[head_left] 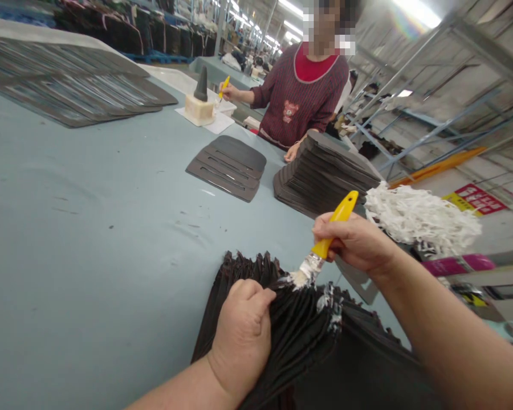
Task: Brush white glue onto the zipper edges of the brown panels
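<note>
Holding a yellow brush (pixel 343 210) in our right hand (pixel 350 242), we touch its white, gooey tip to the top of a black pile (pixel 301 324). That hand is wrapped snugly around the handle, which leans up and to the right. Our left hand (pixel 243 330) is curled tight, pinching the edges of the black layers just beside the brush tip. The black pile is on the near side of a blue-green table (pixel 89 239), right under our hands, with white smears to the right of the brush. Across from us, a person (pixel 299 97) in a dark striped top holds a second brush (pixel 226 83) near a pale block (pixel 199 109) with a dark cone (pixel 201 85) on it. Flat grey pieces (pixel 235 154) lie nearby, next to a tall grey stack (pixel 320 173). Beyond our right hand we see a heap of white strips (pixel 423 219).
</note>
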The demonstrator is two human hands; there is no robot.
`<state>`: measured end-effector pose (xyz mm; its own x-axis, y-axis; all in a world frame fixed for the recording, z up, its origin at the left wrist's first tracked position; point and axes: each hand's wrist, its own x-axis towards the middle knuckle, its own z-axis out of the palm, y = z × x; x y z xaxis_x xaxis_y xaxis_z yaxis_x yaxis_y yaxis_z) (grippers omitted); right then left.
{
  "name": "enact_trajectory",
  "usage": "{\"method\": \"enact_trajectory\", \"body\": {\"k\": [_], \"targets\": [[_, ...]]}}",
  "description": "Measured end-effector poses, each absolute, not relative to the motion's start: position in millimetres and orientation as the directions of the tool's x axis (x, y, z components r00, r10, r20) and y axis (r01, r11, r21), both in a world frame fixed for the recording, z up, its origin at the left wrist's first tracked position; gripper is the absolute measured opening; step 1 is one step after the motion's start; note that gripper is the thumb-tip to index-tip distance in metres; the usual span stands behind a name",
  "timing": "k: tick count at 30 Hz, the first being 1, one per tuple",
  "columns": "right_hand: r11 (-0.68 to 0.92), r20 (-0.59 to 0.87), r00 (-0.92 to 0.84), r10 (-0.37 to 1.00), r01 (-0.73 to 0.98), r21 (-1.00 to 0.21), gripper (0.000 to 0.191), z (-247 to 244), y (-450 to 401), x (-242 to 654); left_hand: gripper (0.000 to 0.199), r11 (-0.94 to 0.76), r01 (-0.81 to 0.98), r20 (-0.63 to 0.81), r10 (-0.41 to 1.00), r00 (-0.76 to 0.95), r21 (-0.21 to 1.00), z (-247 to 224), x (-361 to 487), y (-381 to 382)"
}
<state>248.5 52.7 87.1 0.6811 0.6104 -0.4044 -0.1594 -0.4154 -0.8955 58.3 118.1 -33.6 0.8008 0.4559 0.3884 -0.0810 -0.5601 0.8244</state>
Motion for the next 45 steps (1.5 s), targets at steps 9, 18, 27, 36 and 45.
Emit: {"method": "enact_trajectory", "body": {"k": [9,18,27,36,45], "targets": [[-0.392,-0.376,0.643,0.667,-0.125,-0.911,0.019,77,42,241,0.029,-0.588,-0.111,0.414,0.411,0.813,0.801,-29,51,113],[-0.216,-0.34,0.808,0.481,-0.267,-0.939,0.021,40,15,289,0.017,-0.141,0.371,-0.35,0.155,0.924,0.918,-5,85,143],[-0.118,-0.443,0.802,0.4,-0.435,-0.893,0.025,-17,-1,288,0.005,-0.361,0.416,-0.374,0.184,0.909,0.835,-17,127,136],[-0.155,-0.479,0.77,0.421,-0.459,-0.875,0.025,-33,-6,291,0.036,-0.353,0.379,-0.359,0.124,0.925,0.855,-2,113,118],[-0.257,-0.47,0.76,0.449,-0.394,-0.882,0.027,-63,17,283,0.039,-0.309,0.396,-0.368,0.148,0.918,0.865,-6,113,115]]}}
